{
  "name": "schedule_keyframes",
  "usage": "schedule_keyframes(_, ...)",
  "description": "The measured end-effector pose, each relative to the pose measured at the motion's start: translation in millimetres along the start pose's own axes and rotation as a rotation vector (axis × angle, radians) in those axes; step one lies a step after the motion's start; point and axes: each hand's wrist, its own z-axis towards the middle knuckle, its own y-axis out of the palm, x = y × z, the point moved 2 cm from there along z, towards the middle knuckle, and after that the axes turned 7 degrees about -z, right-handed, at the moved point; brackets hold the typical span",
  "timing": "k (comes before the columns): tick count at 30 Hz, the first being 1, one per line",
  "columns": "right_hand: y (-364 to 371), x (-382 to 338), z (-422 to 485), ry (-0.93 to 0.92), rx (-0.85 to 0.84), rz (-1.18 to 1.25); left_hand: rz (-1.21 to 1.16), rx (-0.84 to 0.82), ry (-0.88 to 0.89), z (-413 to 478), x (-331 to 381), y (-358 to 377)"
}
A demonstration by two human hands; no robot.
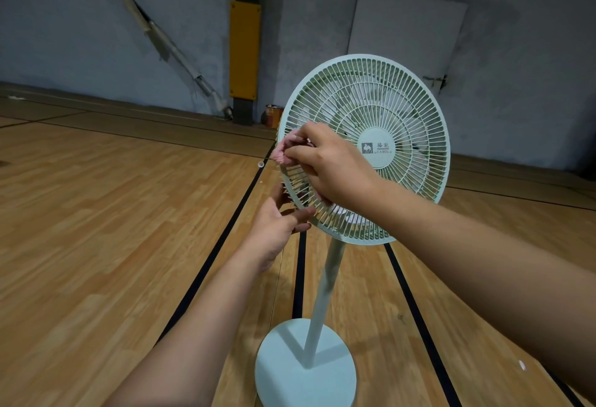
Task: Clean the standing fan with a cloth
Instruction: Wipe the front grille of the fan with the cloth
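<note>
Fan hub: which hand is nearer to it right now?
Right. The right hand, gripping the cloth, is against the grille just left of the hub. The left hand is lower, at the grille's lower-left rim, farther from the hub.
</note>
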Motion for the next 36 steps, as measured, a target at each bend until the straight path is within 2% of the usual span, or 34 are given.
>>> schedule_keyframes(7, -2, 9, -3, 0.005, -0.040, -0.028, -0.017, 0.003, -0.005, -3, 1, -3)
schedule_keyframes(19, -21, 63, -52, 0.186, -0.059, -0.088, -0.011, 0.003, -0.014, -2, -1, -2)
schedule_keyframes(27, -11, 48, -34, 0.166, 0.025, -0.073, 0.010, -0.002, -0.016, -4, 0, 0)
schedule_keyframes(36, -7, 15, 22, 0.047, 0.009, -0.056, 0.033, -0.005, 0.003, -7, 4, 0)
